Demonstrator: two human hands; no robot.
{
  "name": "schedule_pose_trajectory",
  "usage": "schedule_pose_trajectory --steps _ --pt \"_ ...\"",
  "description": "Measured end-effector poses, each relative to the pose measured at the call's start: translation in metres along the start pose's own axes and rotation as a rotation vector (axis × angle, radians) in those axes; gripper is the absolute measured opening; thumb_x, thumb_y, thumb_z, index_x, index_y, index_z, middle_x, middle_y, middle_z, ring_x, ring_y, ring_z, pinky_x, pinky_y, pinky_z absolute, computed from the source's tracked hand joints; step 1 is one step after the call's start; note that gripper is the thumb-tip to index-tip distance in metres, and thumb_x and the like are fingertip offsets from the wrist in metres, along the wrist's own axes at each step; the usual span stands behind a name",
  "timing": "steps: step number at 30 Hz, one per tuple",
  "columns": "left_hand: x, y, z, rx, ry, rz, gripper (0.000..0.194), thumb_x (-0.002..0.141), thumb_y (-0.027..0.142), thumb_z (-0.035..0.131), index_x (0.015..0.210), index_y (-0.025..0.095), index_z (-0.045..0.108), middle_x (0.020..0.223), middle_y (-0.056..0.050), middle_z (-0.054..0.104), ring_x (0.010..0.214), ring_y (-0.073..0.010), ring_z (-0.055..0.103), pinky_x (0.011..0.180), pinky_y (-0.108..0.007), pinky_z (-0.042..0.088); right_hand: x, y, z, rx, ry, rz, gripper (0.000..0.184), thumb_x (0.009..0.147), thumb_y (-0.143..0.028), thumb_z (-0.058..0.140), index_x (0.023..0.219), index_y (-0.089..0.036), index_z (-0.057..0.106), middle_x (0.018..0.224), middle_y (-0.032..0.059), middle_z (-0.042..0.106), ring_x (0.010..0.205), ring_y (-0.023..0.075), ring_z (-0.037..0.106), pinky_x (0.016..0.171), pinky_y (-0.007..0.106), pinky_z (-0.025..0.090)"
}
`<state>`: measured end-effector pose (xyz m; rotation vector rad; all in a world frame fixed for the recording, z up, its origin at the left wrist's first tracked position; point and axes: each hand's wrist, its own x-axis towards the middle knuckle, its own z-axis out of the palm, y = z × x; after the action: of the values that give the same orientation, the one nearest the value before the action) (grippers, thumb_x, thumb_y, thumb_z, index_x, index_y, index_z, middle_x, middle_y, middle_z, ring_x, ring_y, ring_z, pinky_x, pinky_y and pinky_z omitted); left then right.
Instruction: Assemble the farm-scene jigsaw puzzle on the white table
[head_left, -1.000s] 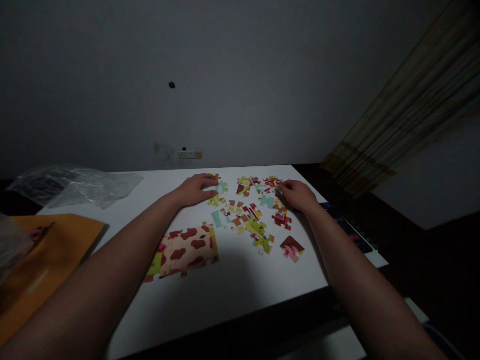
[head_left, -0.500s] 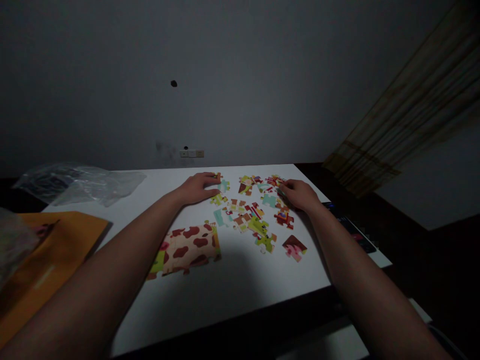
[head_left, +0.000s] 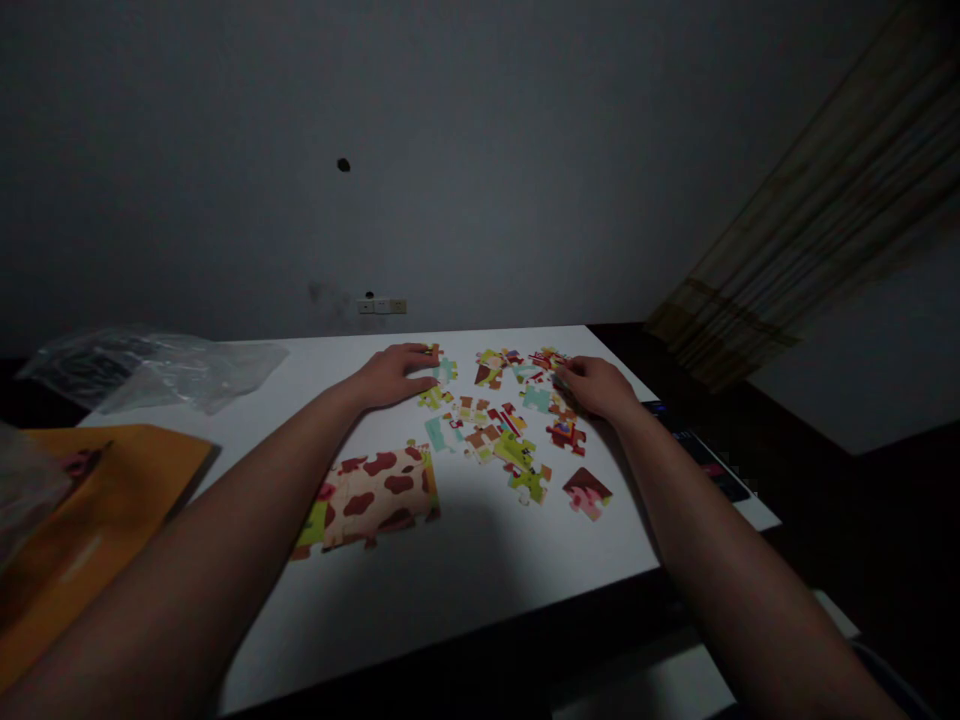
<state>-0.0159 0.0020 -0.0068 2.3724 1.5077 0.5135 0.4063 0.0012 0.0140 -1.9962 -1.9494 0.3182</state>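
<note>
My left hand [head_left: 396, 376] lies on the table with thumb and fingers apart, its tips touching the edge of some loose puzzle pieces [head_left: 444, 371]. On the far right of the pile, my right hand [head_left: 596, 385] has its fingers curled together at the puzzle pieces [head_left: 559, 402]; what lies between the fingertips is hidden. Between both hands several loose pieces are scattered, among them a green one [head_left: 529, 483] and a brown and pink one [head_left: 589, 494]. A joined puzzle section [head_left: 381, 495] with brown cow spots lies nearer, beside my left forearm.
The white table [head_left: 450, 590] ends at a dark gap in front. A clear plastic bag [head_left: 202, 375] lies at the back left, with an orange envelope [head_left: 142, 470] nearer. A dark phone-like device [head_left: 701, 455] sits at the right edge. Behind stands a wall with sockets [head_left: 382, 306].
The whole view has shifted slightly. Both hands stay at nearly the same places over the puzzle pieces, and no piece has visibly moved.
</note>
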Motion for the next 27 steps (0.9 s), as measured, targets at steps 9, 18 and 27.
schedule_pose_trajectory --steps 9,18,27 --pt "0.001 0.000 0.000 0.001 0.000 0.013 0.074 0.097 0.074 0.063 0.153 0.028 0.075 0.173 -0.015 0.057 0.159 -0.0378 0.055 0.135 -0.058 0.038 0.001 0.003 0.002 -0.032 0.020 -0.022 0.038 0.107 -0.045 0.054 0.112 -0.023 0.085 0.102 0.0134 0.085 0.093 0.0297 0.076 0.074 0.036 0.047" --pt "0.001 -0.002 0.000 -0.021 0.018 0.019 0.068 0.096 0.072 0.067 0.149 0.032 0.077 0.170 -0.012 0.060 0.157 -0.0382 0.057 0.135 -0.059 0.039 0.007 0.013 0.009 -0.082 0.105 -0.114 0.048 0.101 -0.049 0.063 0.135 -0.021 0.084 0.134 0.0200 0.080 0.127 0.0403 0.073 0.106 0.054 0.057" --pt "0.001 -0.001 0.001 -0.013 0.017 0.029 0.071 0.096 0.072 0.066 0.151 0.028 0.076 0.170 -0.014 0.060 0.156 -0.0387 0.057 0.134 -0.058 0.040 0.003 0.010 0.011 -0.052 0.038 -0.169 0.049 0.098 -0.052 0.072 0.144 -0.034 0.082 0.149 0.0116 0.076 0.139 0.0435 0.068 0.116 0.066 0.052"
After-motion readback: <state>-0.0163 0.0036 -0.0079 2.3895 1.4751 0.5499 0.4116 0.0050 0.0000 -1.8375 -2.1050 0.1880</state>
